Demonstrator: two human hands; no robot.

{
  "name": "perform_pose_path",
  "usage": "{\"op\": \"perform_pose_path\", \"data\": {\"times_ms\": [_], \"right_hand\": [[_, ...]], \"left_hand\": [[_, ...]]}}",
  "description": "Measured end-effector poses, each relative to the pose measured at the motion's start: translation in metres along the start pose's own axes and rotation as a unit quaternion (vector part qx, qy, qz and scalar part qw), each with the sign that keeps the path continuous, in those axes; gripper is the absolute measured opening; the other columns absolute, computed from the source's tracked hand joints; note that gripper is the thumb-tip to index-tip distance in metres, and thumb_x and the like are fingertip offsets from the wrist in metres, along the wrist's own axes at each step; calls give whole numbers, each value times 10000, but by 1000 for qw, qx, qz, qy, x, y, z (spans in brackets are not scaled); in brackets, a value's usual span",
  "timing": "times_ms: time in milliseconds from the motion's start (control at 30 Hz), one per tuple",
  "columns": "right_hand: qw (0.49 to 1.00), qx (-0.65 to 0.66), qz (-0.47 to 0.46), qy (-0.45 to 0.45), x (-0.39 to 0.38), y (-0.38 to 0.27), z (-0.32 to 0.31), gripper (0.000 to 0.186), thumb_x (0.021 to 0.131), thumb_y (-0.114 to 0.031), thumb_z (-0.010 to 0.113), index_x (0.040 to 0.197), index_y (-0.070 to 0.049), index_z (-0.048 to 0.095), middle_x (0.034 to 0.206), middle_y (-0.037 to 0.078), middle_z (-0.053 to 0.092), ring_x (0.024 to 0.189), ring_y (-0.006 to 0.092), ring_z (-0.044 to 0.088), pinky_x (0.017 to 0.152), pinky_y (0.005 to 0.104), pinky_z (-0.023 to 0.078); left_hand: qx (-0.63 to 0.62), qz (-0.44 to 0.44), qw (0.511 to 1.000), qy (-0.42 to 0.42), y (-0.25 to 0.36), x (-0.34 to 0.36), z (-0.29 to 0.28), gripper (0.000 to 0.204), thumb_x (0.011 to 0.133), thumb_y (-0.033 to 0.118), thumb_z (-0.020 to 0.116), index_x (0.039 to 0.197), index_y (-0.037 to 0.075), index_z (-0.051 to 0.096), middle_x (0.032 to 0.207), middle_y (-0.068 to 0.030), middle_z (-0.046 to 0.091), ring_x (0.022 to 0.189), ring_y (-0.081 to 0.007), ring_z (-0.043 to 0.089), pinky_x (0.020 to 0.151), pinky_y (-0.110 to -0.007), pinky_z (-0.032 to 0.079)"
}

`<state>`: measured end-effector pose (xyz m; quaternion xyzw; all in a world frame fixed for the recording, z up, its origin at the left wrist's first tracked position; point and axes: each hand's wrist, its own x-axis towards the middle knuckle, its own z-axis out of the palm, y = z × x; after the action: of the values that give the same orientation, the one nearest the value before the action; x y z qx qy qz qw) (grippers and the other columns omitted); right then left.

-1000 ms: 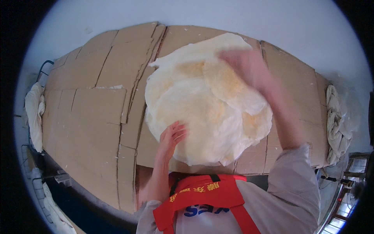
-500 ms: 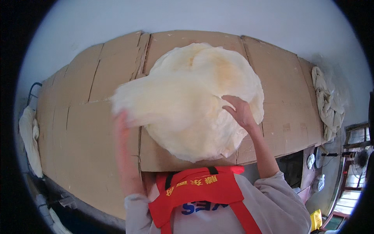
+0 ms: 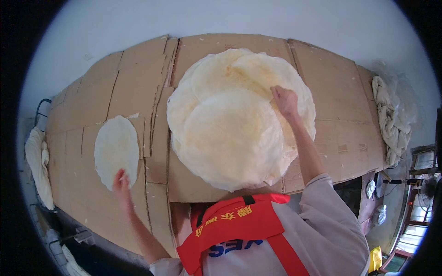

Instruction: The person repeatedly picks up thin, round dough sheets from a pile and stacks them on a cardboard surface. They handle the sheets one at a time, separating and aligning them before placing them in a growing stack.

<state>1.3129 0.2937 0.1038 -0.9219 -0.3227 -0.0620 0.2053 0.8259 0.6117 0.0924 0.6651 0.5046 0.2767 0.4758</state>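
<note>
Flattened cardboard and one small yellow container

Brown flattened corrugated cardboard box panels (image 3: 138, 87) lie overlapping across the whole worktop, seams and flaps showing. A small bright yellow container (image 3: 375, 260) stands low at the right edge, too small to tell further.

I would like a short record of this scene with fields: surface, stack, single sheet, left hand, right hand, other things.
surface: table covered with flattened cardboard
stack: pile of large round thin flatbreads, pale with yellow patches, in the middle
single sheet: one flatbread lying flat, apart from the pile, to the left
left hand: left hand on the single sheet's near edge
right hand: right hand resting on the pile
other things: white cloth at right edge; white cloth bundle at left edge
</note>
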Motion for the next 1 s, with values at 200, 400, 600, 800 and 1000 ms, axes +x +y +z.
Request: {"op": "perform_pose_path", "data": {"times_ms": [200, 400, 600, 800, 1000], "right_hand": [[972, 28, -178, -151, -42, -96, -48, 256, 841, -298, 458, 787, -87, 593, 764, 143, 591, 697, 321, 572, 621, 412, 445], [914, 162, -148, -343, -131, -113, 30, 269, 810, -311, 523, 779, -64, 624, 749, 137, 610, 705, 303, 588, 627, 405, 459], [827, 390, -1, -405, -153, -97, 62, 214, 736, -160, 652, 901, -26, 631, 775, 98, 620, 720, 142, 583, 667, 279, 464], [844, 415, 21, -339, -166, -95, 68, 156, 737, -131, 616, 830, -6, 620, 707, 93, 609, 663, 125, 570, 623, 269, 458], [902, 355, 85, -230, -167, -96, 70, 137, 742, -137, 567, 778, -9, 603, 673, 92, 601, 602, 137, 554, 577, 276, 446]], "left_hand": [[-248, -82, 918, -300, 69, -65, 171, 446, 892, 298, 454, 1217, -5, 418, 1130, -142, 529, 970, -243, 553, 853, -347, 440], [-367, -201, 840, -344, 56, -86, 223, 501, 881, 350, 464, 1234, 1, 393, 1129, -142, 529, 993, -248, 540, 864, -362, 430], [-283, -218, 868, -345, 47, -90, 229, 366, 859, 285, 516, 1103, 13, 482, 1021, -90, 571, 925, -185, 565, 806, -334, 461], [-354, -221, 840, -347, 13, -85, 231, 245, 863, 205, 516, 1029, 26, 508, 950, -54, 580, 823, -141, 579, 720, -302, 492], [-326, -231, 862, -311, 31, -90, 233, 265, 855, 233, 529, 1024, 28, 530, 935, -66, 593, 834, -150, 588, 724, -314, 494]]}}
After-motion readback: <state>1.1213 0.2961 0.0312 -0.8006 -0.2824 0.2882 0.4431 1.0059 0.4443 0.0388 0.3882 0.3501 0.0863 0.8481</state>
